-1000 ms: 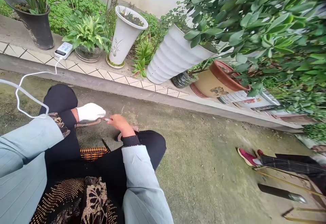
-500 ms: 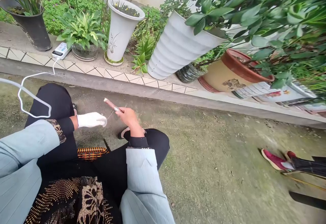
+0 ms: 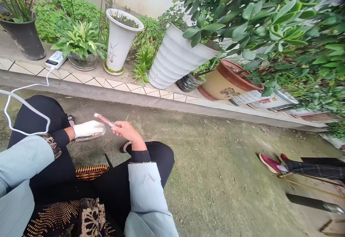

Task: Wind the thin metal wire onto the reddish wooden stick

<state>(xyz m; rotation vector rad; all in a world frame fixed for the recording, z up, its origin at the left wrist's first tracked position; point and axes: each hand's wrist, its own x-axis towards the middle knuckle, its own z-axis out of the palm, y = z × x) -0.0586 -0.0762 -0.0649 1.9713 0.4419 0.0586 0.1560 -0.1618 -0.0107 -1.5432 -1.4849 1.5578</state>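
My left hand wears a white glove and is closed. Along its lower side runs a thin brown strip, which it seems to grip; its far end is hidden by the glove. Bare and closed, my right hand holds a slim reddish-brown stick with a pale tip pointing up and left. Something whitish or shiny is wrapped round the stick near my fingers. The stick's tip is just above the gloved fingers. Both hands are in front of my knees, over the concrete ground.
An orange-and-black woven seat edge shows between my legs. A white cable runs to a white power bank on the tiled ledge. Several potted plants line it, including a ribbed white pot. Another person's red shoe is at right.
The view has shifted a little, so everything sits further left and lower. The brown strip now shows beneath the gloved hand; before, only a thin line showed between my hands.
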